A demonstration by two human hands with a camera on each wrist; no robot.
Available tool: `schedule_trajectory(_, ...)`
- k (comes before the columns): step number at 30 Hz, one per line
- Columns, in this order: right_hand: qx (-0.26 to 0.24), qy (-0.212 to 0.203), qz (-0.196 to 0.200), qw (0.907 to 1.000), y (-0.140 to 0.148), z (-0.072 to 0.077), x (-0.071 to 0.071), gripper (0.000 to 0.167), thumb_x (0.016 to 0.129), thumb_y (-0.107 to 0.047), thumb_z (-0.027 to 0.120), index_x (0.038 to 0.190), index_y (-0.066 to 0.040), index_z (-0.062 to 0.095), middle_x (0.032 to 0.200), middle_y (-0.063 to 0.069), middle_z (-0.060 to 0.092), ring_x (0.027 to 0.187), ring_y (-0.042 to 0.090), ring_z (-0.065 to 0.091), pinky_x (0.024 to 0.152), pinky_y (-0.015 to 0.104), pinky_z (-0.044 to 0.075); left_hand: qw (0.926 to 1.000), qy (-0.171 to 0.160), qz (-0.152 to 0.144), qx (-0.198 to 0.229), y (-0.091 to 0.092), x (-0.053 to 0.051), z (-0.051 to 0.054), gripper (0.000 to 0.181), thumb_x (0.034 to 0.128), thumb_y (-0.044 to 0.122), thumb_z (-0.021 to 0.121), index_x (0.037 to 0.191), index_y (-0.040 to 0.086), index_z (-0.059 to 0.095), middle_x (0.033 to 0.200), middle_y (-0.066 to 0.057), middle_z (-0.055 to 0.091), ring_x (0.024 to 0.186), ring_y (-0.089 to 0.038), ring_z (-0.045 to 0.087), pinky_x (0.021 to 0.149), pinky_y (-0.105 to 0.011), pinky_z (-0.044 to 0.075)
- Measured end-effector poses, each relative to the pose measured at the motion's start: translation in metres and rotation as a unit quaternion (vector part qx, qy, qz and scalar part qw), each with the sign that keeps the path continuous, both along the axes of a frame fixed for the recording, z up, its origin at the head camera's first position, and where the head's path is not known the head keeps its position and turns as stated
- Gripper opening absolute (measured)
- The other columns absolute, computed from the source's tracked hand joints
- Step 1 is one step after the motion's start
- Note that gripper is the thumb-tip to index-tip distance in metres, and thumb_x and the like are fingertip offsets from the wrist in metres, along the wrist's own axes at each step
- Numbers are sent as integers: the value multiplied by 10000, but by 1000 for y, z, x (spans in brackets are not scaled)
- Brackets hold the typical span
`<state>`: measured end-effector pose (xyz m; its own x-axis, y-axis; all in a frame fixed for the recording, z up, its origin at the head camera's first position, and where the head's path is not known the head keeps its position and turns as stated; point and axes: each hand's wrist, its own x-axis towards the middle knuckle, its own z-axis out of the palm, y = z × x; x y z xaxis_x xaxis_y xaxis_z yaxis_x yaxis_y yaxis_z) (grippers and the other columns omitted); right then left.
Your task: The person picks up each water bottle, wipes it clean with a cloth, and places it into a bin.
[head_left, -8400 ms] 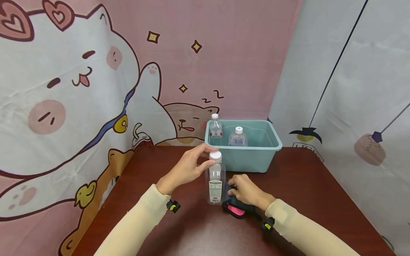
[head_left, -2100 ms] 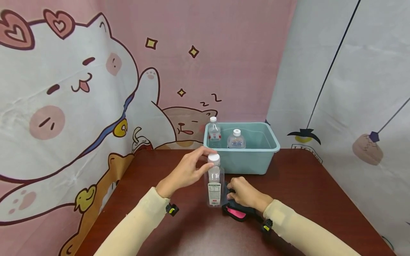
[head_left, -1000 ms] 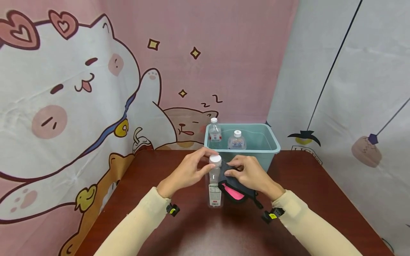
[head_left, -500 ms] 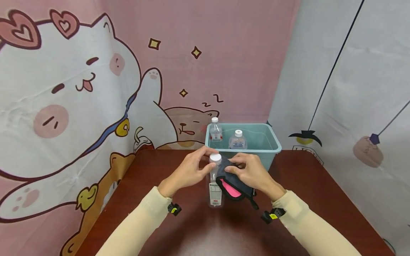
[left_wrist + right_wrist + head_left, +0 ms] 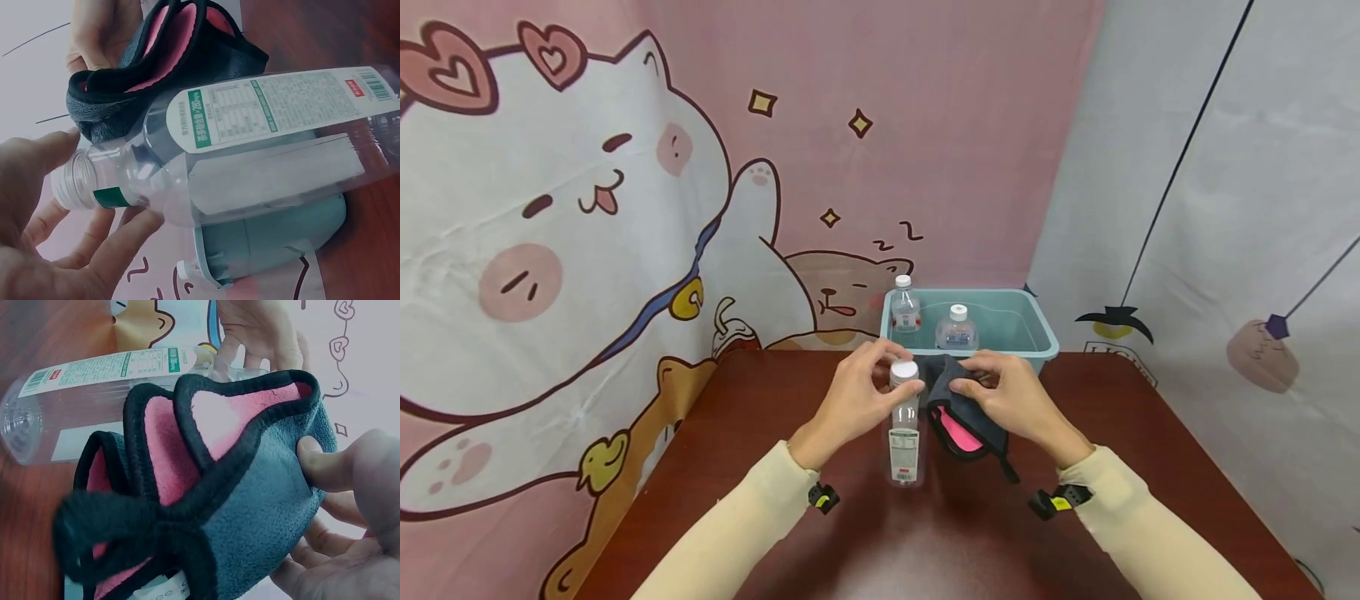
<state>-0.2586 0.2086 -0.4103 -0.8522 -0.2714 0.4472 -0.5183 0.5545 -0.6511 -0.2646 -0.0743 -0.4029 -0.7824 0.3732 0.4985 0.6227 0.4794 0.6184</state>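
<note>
A clear plastic bottle with a white cap and a green-and-white label stands upright on the table. My left hand grips it at the neck just under the cap, thumb on the near side; in the left wrist view the fingers lie round the bottle's neck. Just right of the bottle, my right hand pinches a folded dark grey-blue cloth between thumb and fingers. Pink lining, black edging and a black loop show on the cloth in the right wrist view. The cloth hangs above the table.
Behind both hands stands a light-blue plastic bin, partly hidden by the cloth. Inside it are a slim bottle and a wider bottle, both white-capped. The dark red-brown table meets a printed cloth backdrop.
My right hand has lifted the cloth from the table to near the bottle's neck, then shifted slightly right. My left hand has moved slightly right against the neck; the bottle stays in place.
</note>
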Motion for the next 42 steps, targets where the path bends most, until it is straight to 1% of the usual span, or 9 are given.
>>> schedule_trajectory(3,3,-4,-47,10000,3,-2,0,182,1058,-193,894,1230,-138,906,1121,32,853,999,171,770,851,236,663,9999,-18,106,57,0,1,0,420,994,270,973,1347,151,778,1192,-92,718,1046,-219,787,931,-373,709)
schedule_trajectory(6,-14,-32,-97,9999,6,-5,0,192,1068,-172,879,1255,-131,895,1154,31,853,1042,169,751,923,252,674,9998,-125,-5,133,-1,1,1,406,994,243,971,1351,154,800,1218,-95,715,1096,-241,800,995,-437,714)
schedule_trajectory(12,-130,-106,-98,9998,11,-8,2,222,1099,-130,830,1313,-77,857,1211,80,834,1083,196,724,1015,410,708,9994,-228,-211,134,-8,-3,1,391,1006,215,954,1381,223,845,1292,-24,776,1170,-205,790,1020,-457,705)
schedule_trajectory(18,-16,-46,-125,9999,16,-12,4,279,1152,-139,751,1415,-57,791,1315,129,815,1175,259,738,1033,393,669,9981,-472,-364,183,-17,-4,2,375,1033,192,919,1394,268,851,1382,35,834,1127,-208,815,882,-313,658)
schedule_trajectory(23,186,232,-114,9995,17,-21,2,279,1165,-117,719,1439,-84,764,1328,119,797,1189,274,751,996,389,638,9954,-787,-509,215,-22,-5,3,376,1074,159,864,1419,305,838,1450,35,828,1074,-196,785,783,-273,584)
schedule_trajectory(27,332,545,-185,9978,15,-27,-1,273,1152,-100,732,1423,-95,766,1297,96,783,1161,241,731,963,419,630,9942,-772,-727,186,-23,-7,4,386,1096,120,822,1439,296,827,1475,21,821,1070,-200,783,754,-260,573)
schedule_trajectory(33,266,824,-161,9961,1,-28,-2,286,1126,-109,772,1410,-83,798,1250,87,780,1093,220,718,902,393,606,9948,-555,-836,184,-20,-10,2,408,1090,53,803,1442,257,833,1434,-9,791,1236,-233,821,1003,-324,693)
schedule_trajectory(38,-185,577,-85,9981,-19,-26,-2,323,1097,-129,818,1419,-99,805,1253,73,785,1074,180,724,892,279,618,9963,-473,-684,210,-19,-9,0,403,1089,48,799,1434,250,846,1337,-52,715,1269,-258,805,1071,-371,696)
schedule_trajectory(42,-567,250,65,9981,-33,-32,-3,374,1087,-188,843,1452,-115,807,1295,66,786,1120,197,755,888,235,637,9961,-385,-751,271,-18,-9,0,384,1083,34,806,1426,203,840,1328,-74,722,1272,-261,806,1101,-373,685)
